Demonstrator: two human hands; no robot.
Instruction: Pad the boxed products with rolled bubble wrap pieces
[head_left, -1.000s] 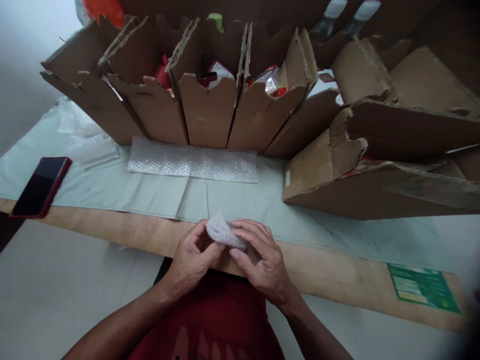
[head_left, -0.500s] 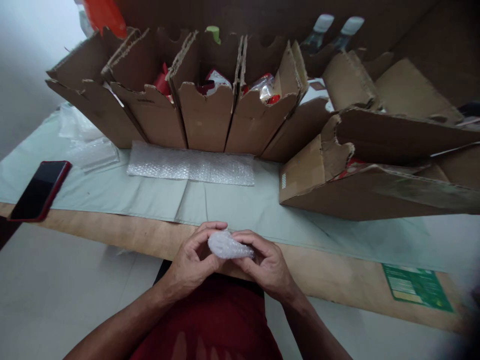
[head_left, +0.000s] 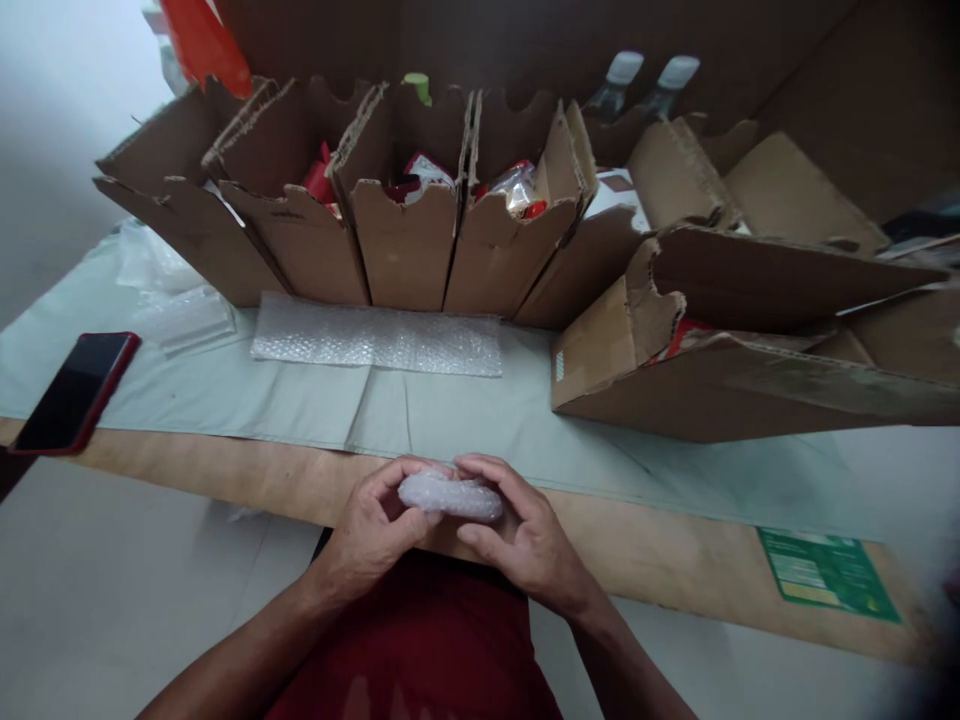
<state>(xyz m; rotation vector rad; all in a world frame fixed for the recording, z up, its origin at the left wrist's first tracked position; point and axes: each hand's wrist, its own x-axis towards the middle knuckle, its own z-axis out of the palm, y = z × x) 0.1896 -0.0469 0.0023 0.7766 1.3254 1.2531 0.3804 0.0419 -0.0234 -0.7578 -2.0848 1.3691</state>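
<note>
Both hands meet over the near edge of the wooden table [head_left: 675,560]: the left hand [head_left: 367,530] and the right hand [head_left: 529,540] are curled tight round one small bubble-wrapped bundle [head_left: 450,495], thumbs and fingertips pinching it from either side, just in front of a red shirt [head_left: 420,650].

Beyond them a pale green sheet [head_left: 300,400] covers most of the tabletop. One red-cased phone [head_left: 73,392] lies on its left end, and one green printed card [head_left: 825,588] lies on the bare wood far to the right. Further back, one flat strip of bubble wrap [head_left: 375,340] lies against the foot of a row of four upright cardboard bins [head_left: 405,250], holding red and clear packets. Clear plastic bags [head_left: 180,315] are piled to the left of the strip. One large torn cardboard box [head_left: 750,370] lies on its side to the right. Behind everything stand two white-capped bottles [head_left: 615,85].
</note>
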